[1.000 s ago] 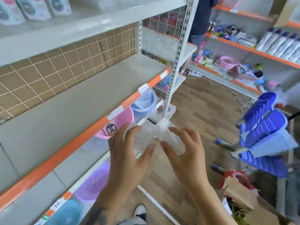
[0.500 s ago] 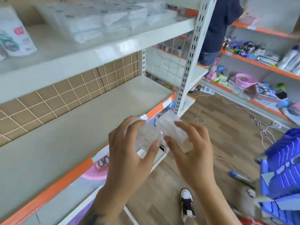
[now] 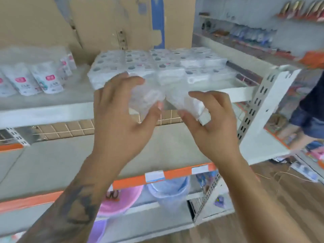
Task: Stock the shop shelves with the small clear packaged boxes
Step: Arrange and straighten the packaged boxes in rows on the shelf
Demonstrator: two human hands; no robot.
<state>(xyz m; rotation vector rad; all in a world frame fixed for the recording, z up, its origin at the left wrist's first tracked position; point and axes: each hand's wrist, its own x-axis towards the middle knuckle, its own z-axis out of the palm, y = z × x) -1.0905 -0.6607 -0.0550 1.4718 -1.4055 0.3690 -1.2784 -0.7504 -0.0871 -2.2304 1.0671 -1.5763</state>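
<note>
While the left hand [image 3: 121, 109] pinches one small clear plastic box [image 3: 146, 97] between thumb and curled fingers, the right hand [image 3: 210, 120] pinches a second clear plastic box [image 3: 185, 102] the same way. Both boxes are raised side by side, nearly touching, in front of the white upper shelf [image 3: 52, 109], where a stack of similar clear packaged boxes [image 3: 157, 65] sits beside white pouches [image 3: 47, 79].

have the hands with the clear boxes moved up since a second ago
Yes. The left hand and right hand, each holding a clear box, have risen from the orange-edged shelf to the upper white shelf.
</note>
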